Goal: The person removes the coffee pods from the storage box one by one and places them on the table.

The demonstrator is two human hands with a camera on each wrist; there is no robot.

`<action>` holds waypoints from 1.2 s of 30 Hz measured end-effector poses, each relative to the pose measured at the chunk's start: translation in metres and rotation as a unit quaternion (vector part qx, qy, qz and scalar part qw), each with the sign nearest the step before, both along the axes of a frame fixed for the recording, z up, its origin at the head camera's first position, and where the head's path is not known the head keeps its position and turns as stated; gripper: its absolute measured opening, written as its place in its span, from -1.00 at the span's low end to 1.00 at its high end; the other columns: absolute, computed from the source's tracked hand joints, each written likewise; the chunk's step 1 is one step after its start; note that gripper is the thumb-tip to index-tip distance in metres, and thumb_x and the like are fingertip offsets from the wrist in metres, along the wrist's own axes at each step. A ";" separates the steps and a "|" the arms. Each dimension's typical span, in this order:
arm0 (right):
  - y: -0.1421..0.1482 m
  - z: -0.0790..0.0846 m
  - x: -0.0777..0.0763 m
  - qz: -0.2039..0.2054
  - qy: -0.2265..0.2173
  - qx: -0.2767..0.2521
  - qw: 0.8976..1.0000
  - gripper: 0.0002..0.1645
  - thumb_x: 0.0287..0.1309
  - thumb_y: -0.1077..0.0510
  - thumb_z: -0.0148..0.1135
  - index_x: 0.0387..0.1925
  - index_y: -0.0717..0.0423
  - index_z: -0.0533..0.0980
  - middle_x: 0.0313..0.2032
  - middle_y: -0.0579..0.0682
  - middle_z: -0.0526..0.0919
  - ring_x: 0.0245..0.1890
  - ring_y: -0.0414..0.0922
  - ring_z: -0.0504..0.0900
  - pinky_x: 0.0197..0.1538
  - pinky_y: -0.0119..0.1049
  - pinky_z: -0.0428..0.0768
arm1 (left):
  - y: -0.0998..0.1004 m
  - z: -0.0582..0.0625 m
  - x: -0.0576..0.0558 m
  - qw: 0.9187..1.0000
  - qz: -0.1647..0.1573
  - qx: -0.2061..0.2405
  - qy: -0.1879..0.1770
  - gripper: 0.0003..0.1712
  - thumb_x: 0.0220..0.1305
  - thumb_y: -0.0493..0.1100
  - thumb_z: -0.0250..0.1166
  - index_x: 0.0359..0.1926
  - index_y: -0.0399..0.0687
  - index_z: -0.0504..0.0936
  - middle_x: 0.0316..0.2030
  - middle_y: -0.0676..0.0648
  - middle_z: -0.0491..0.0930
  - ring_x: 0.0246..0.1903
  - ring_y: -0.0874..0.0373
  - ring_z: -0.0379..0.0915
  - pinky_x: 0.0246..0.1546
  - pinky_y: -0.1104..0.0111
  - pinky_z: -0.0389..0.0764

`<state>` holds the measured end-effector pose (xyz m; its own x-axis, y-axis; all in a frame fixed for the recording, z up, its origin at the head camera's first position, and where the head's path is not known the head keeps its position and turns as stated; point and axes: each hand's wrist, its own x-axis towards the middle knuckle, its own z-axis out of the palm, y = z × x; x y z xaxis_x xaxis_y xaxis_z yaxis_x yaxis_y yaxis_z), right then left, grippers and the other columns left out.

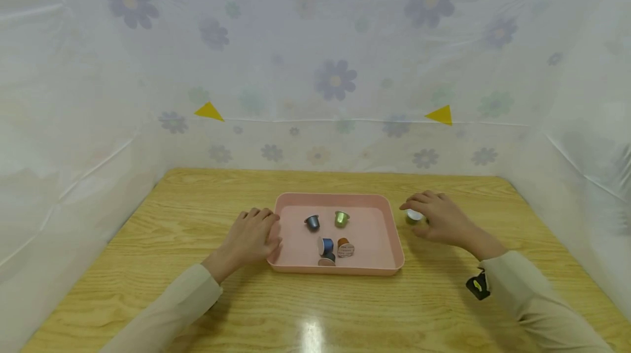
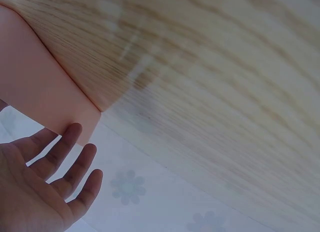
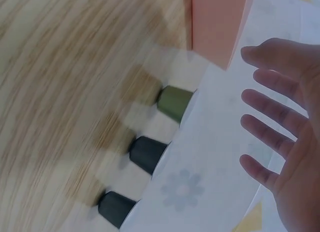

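Head view shows a pink tray (image 1: 377,235) on the wooden surface (image 1: 315,309), holding five capsules. Toward the tray's far side lie a grey-blue capsule (image 1: 313,223) and, right of it, a lime capsule (image 1: 342,219); nearer the tray's front wall, a blue capsule (image 1: 325,246), a black capsule (image 1: 327,258) and an orange-brown capsule (image 1: 345,249) lie close together. Right of the tray, an olive capsule (image 3: 174,102) and two dark capsules (image 3: 148,155) stand lid-up in a row. Above them the right hand (image 1: 441,218) has its fingers spread, holding nothing. At the tray's left wall, the left hand's (image 1: 250,237) fingers are apart, loosely bent; whether they touch it I cannot tell.
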<state>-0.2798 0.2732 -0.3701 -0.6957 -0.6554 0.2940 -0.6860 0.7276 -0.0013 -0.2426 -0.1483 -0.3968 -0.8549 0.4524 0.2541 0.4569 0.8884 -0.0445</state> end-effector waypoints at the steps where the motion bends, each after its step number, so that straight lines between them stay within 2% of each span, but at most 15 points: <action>1: -0.003 0.000 0.001 0.003 0.001 0.002 1.000 -0.55 -0.11 0.16 0.29 -0.07 0.03 0.54 -0.08 0.01 0.55 -0.03 0.05 0.48 -0.01 0.14 0.37 | 0.000 0.000 0.000 1.000 0.000 0.001 -0.001 -0.49 0.09 0.13 0.22 0.01 -0.05 0.54 -0.05 -0.05 0.52 -0.06 -0.05 0.43 -0.08 0.07 0.45; 15: -0.037 -0.004 0.007 0.059 0.028 0.014 0.998 -0.51 -0.20 0.07 0.41 -0.11 -0.02 0.54 -0.09 -0.07 0.57 -0.06 -0.04 0.51 -0.03 0.03 0.44 | 0.001 0.001 0.000 1.000 -0.001 0.003 0.000 -0.49 0.08 0.12 0.24 -0.01 -0.06 0.55 -0.06 -0.05 0.53 -0.07 -0.05 0.44 -0.08 0.07 0.46; 21: -0.050 -0.007 0.010 0.103 0.049 0.016 0.993 -0.49 -0.26 0.08 0.43 -0.13 -0.01 0.54 -0.14 -0.09 0.57 -0.10 -0.07 0.51 -0.09 -0.02 0.47 | 0.000 0.000 0.000 1.000 0.002 -0.004 -0.003 -0.48 0.10 0.13 0.22 0.01 -0.05 0.54 -0.04 -0.05 0.52 -0.06 -0.05 0.43 -0.07 0.06 0.45; 27: -0.060 -0.010 0.012 0.134 0.042 0.026 0.990 -0.58 -0.15 0.11 0.36 -0.14 0.02 0.54 -0.16 -0.08 0.56 -0.09 -0.08 0.50 -0.08 -0.01 0.46 | 0.000 0.000 0.000 1.000 0.003 -0.005 -0.006 -0.49 0.10 0.13 0.22 0.01 -0.04 0.53 -0.04 -0.05 0.52 -0.05 -0.05 0.42 -0.06 0.07 0.44; 31: -0.066 -0.014 0.013 0.136 0.033 0.037 0.989 -0.62 -0.09 0.09 0.31 -0.13 -0.01 0.54 -0.15 -0.10 0.56 -0.09 -0.10 0.50 -0.05 -0.02 0.45 | 0.000 -0.001 -0.001 1.000 0.002 -0.006 -0.003 -0.48 0.10 0.13 0.22 0.01 -0.04 0.53 -0.04 -0.04 0.52 -0.05 -0.05 0.42 -0.06 0.07 0.44; 36: -0.073 -0.017 0.014 0.142 0.030 0.040 0.989 -0.61 -0.10 0.07 0.31 -0.12 -0.03 0.54 -0.15 -0.11 0.57 -0.10 -0.09 0.49 -0.06 -0.06 0.46 | -0.001 -0.002 -0.001 1.000 0.001 -0.002 0.000 -0.49 0.10 0.13 0.22 0.01 -0.04 0.54 -0.04 -0.04 0.52 -0.05 -0.04 0.42 -0.06 0.08 0.44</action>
